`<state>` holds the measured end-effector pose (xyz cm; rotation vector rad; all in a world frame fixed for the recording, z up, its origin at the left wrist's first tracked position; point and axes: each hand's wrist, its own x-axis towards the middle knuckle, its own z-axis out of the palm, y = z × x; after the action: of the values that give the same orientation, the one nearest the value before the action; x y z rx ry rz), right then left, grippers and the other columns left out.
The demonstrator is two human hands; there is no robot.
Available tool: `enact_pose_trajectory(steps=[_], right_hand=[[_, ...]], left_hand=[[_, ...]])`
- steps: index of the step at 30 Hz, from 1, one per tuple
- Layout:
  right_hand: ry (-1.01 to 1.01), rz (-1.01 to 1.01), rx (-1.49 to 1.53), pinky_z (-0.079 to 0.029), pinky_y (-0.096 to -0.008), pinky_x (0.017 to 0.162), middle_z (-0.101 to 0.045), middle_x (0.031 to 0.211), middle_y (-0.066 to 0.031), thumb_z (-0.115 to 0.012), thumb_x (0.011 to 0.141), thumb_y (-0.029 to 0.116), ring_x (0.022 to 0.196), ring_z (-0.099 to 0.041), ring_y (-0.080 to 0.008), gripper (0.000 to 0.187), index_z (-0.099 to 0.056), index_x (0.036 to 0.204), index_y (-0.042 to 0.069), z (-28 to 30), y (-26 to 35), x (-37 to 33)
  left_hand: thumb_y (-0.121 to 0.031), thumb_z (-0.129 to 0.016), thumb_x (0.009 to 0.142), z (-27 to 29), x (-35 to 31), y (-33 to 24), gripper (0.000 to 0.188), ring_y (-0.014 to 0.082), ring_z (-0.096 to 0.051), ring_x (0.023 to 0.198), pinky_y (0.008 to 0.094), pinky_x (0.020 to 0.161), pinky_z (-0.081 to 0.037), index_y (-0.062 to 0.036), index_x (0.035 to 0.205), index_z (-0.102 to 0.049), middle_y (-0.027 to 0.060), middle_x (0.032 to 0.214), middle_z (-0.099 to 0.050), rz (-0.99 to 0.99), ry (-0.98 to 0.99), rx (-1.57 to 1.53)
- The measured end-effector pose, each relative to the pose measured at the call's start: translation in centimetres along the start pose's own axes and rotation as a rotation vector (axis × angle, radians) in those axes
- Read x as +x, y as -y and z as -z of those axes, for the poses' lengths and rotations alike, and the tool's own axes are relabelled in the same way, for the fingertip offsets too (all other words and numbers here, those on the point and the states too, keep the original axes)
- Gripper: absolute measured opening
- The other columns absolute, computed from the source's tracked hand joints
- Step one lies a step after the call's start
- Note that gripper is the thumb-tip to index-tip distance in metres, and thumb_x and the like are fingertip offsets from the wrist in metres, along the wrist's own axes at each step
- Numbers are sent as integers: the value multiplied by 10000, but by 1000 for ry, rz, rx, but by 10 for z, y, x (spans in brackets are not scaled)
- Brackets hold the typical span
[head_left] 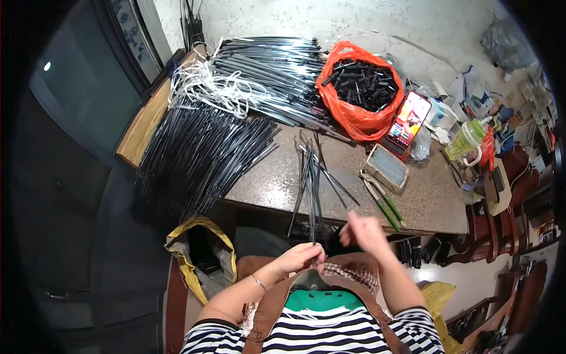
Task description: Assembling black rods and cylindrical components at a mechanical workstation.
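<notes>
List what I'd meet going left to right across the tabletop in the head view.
Pile of thin black rods → small bundle of rods → green-handled pliers → phone with lit screen → green-lidded cup.

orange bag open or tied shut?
Open: the orange bag has its mouth spread wide on the table, showing small black parts heaped inside.

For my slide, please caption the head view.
Left hand pinches thin black rods over stone table; right hand raised beside.

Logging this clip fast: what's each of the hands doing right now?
Left hand: closed, pinching the near ends of a few thin black rods.
Right hand: blurred; cannot tell whether it grips anything.
</notes>
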<state>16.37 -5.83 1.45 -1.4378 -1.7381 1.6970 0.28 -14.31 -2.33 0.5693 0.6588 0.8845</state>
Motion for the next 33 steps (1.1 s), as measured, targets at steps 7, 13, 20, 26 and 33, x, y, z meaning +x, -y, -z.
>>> enact_pose_trajectory(steps=[7,13,20,26,33], right_hand=[[249,-65,859,-285,-196,355,-367,422,-3,-384,822,244,337,-324,-81,265,-449,754,-3,-11,12,-14],[94,-44,407,-233,-177,337,-347,425,35,-371,830,201,352,-289,-37,207,-486,829,29,8,8,-46],[196,118,821,-226,-197,338,-310,374,11,-357,832,198,312,-259,-69,218,-453,796,6,17,-4,-53],[255,448,904,-263,-221,389,-309,373,1,-327,836,202,323,-267,-97,221,-420,779,10,16,11,-76],[428,462,496,-380,-217,542,-478,700,-51,-365,822,115,575,-444,-97,128,-417,848,2,-6,-2,-80]], left_hand=[[-250,-397,800,-46,18,-44,297,202,-471,476,302,486,-377,18,714,-492,121,537,-491,-73,713,1201],[-152,-501,740,-26,-21,-81,211,98,-502,534,203,483,-399,30,840,-539,62,633,-551,-102,208,636],[-168,-484,763,-22,-9,-98,183,49,-436,490,164,460,-364,0,798,-548,24,607,-514,-357,-274,602],[-402,-398,782,-36,17,-126,434,89,-480,505,191,481,-388,5,750,-546,48,619,-538,-484,-439,478],[-278,-423,797,-113,42,-139,319,170,-553,736,253,629,-458,-2,957,-443,106,847,-540,-520,-230,38]])
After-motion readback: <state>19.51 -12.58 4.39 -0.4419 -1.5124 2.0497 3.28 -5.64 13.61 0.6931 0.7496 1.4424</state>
